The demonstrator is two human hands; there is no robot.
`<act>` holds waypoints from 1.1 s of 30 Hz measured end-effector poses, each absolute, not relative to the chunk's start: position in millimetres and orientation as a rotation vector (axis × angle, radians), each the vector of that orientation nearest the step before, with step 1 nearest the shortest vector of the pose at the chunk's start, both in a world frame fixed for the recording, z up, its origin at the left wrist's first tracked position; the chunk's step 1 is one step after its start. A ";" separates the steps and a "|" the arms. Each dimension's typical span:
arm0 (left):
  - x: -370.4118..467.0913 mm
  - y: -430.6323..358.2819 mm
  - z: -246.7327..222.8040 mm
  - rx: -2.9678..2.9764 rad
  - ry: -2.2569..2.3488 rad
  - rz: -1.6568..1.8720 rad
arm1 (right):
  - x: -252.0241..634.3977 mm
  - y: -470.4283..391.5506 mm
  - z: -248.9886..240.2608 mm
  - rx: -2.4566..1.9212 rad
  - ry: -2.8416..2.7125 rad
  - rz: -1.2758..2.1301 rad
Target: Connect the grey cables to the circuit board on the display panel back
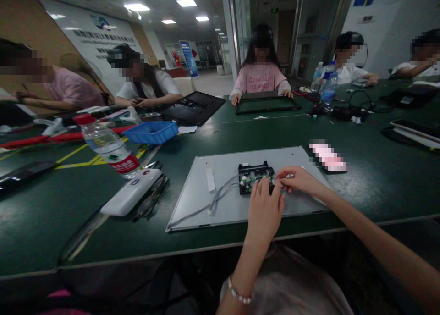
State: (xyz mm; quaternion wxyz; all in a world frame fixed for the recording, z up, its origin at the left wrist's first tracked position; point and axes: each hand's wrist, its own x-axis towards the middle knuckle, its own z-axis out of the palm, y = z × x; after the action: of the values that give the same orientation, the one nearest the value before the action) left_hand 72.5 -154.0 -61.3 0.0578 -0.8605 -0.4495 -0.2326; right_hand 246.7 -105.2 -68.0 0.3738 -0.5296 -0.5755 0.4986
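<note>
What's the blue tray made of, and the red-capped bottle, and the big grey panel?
The blue tray looks like slightly shiny hard plastic, with thin, moulded-looking walls. The red-capped bottle seems glossy, clear plastic: it's see-through. The grey panel could be metal or stiff plastic; its smooth face has a soft sheen, which doesn't settle it.

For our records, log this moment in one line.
left hand: at black frame, near edge; right hand: at frame's right side; circuit board: in frame; gray cables: trailing across gray panel
</note>
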 end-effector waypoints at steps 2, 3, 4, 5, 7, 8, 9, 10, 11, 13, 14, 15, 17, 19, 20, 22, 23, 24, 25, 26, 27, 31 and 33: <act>72.5 -154.7 -60.2 -2.603 -1.359 -0.686 | 246.3 -103.6 -71.0 -1.327 -1.508 1.254; 72.4 -154.8 -60.1 -2.601 -1.361 -0.681 | 246.7 -102.8 -72.2 -1.317 -1.519 1.246; 72.3 -154.8 -60.4 -2.600 -1.362 -0.679 | 247.3 -102.2 -72.9 -1.313 -1.525 1.240; 72.2 -154.7 -61.0 -2.599 -1.365 -0.679 | 248.1 -101.7 -73.0 -1.312 -1.528 1.237; 72.3 -154.2 -63.1 -2.600 -1.374 -0.689 | 250.0 -101.5 -71.4 -1.323 -1.513 1.244; 72.4 -153.8 -64.4 -2.601 -1.379 -0.701 | 250.9 -101.8 -69.7 -1.332 -1.495 1.254; 72.5 -153.4 -65.6 -2.600 -1.386 -0.715 | 251.7 -102.3 -67.6 -1.344 -1.475 1.267; 72.6 -153.0 -66.6 -2.598 -1.395 -0.732 | 252.4 -103.0 -65.5 -1.357 -1.454 1.282; 72.6 -152.7 -67.1 -2.597 -1.403 -0.748 | 252.9 -103.6 -63.6 -1.369 -1.436 1.296; 72.3 -152.4 -66.8 -2.599 -1.416 -0.769 | 253.0 -104.5 -61.4 -1.382 -1.421 1.320; 72.0 -152.5 -66.0 -2.605 -1.417 -0.769 | 252.6 -104.7 -61.5 -1.381 -1.431 1.325; 71.6 -152.8 -64.9 -2.614 -1.417 -0.765 | 251.8 -104.7 -62.3 -1.378 -1.451 1.323; 71.0 -153.8 -62.6 -2.631 -1.408 -0.746 | 249.6 -104.3 -65.4 -1.364 -1.508 1.289; 70.7 -154.8 -61.1 -2.645 -1.390 -0.723 | 247.1 -104.0 -68.9 -1.355 -1.559 1.237; 70.7 -155.1 -60.8 -2.650 -1.380 -0.714 | 246.0 -104.1 -70.4 -1.354 -1.578 1.216; 71.1 -155.5 -61.1 -2.655 -1.366 -0.701 | 244.4 -104.9 -72.1 -1.350 -1.613 1.188; 71.3 -155.6 -61.5 -2.653 -1.364 -0.700 | 244.0 -105.5 -72.4 -1.348 -1.632 1.174; 71.5 -155.6 -62.0 -2.648 -1.364 -0.702 | 243.7 -106.2 -72.4 -1.348 -1.650 1.155; 71.7 -155.5 -62.4 -2.642 -1.363 -0.707 | 243.5 -107.0 -72.2 -1.350 -1.667 1.129; 71.9 -155.5 -62.8 -2.638 -1.361 -0.714 | 243.4 -107.7 -71.9 -1.355 -1.682 1.096; 72.0 -155.5 -63.1 -2.633 -1.359 -0.721 | 243.3 -108.4 -71.4 -1.362 -1.700 1.055; 72.1 -155.8 -64.1 -2.627 -1.371 -0.726 | 243.6 -110.1 -68.8 -1.375 -1.837 0.798; 71.8 -156.0 -64.4 -2.629 -1.382 -0.718 | 244.1 -110.1 -67.6 -1.360 -1.902 0.693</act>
State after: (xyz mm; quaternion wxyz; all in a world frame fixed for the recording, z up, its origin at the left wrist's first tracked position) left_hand 71.8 -156.0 -64.4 0.0430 -0.8596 -0.4518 -0.2348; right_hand 244.1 -110.1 -67.6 0.3441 -0.5234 -0.7323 0.2670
